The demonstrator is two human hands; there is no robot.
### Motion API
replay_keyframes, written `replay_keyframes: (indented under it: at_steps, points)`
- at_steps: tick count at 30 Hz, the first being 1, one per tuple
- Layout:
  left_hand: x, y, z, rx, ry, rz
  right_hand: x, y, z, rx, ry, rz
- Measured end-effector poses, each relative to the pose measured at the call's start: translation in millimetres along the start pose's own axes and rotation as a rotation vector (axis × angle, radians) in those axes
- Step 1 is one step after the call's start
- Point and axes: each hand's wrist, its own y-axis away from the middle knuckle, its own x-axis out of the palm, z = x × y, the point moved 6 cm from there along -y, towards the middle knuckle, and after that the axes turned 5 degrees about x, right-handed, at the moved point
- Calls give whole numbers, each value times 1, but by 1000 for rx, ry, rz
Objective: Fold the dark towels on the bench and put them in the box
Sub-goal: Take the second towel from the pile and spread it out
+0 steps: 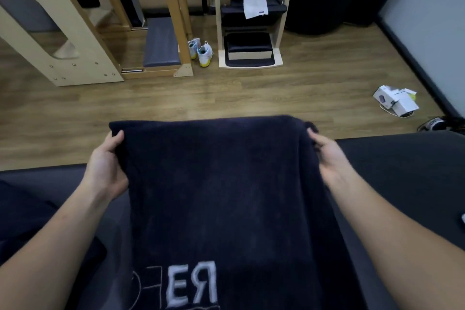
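Nearest in my feed, pale stitched lettering [191, 282] reads mirrored at the near end of the dark towel [226, 196], held spread between both hands over the padded grey surface [402, 171]. The left hand [108, 166] clamps the towel's far left corner, thumb on top of the cloth. The right hand [327, 156] grips the far right corner, fingers curled into a bunched fold — both hands grasping, neither released. The towel's far edge runs nearly straight between them. Whether its near end touches the surface I cannot tell.

Beyond the towel lies a wood-look floor [226, 98]. Off to the towel's far right, white cartons [395, 100] sit scattered on the floor near the wall. Straight beyond the towel, a pair of white shoes [201, 51] with yellow soles stands beside a pale wooden frame [176, 20] — and just right of them a wooden stool [281, 32] carries a white sheet of paper [254, 6].
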Motion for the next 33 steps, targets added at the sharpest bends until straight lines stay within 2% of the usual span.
replay_keyframes:
  at_steps: [2,6,9,11,14,16,17,18,20,23,26,28,30,33]
  points:
    - [0,-3,2,-7,8,-1,-8,0,-8,25,45,-9]
    - [-4,-12,2,8,-32,-7,-33,-15,33,-39,-122,-220]
    - [-7,-26,5,-10,-110,-25,-40,-26,54,-93,-67,-325]
    - [-6,-39,12,-39,-211,-48,-34,-27,43,-23,181,-296]
    - [-9,-55,31,-125,-402,-96,-14,-19,17,210,757,-231]
    - [-15,-66,39,-143,-438,-139,-7,-26,18,211,949,-295]
    - [-17,-69,38,-125,-427,-170,-5,-33,29,124,985,-363]
    - [-19,-72,35,-94,-405,-210,-4,-41,42,8,945,-430]
    - [-21,-77,31,-41,-370,-268,-7,-58,62,-139,691,-494]
    - [-17,-77,40,-40,-378,-265,-32,-80,65,-95,244,-500]
    - [-11,-82,49,-43,-430,-258,-51,-79,68,-143,58,-570]
    - [-6,-88,50,-43,-481,-244,-54,-70,73,-253,16,-619]
    - [-8,-92,56,-54,-529,-257,-57,-72,70,-347,72,-623]
    - [-11,-97,59,0,-666,-295,-68,-77,62,-427,473,-684]
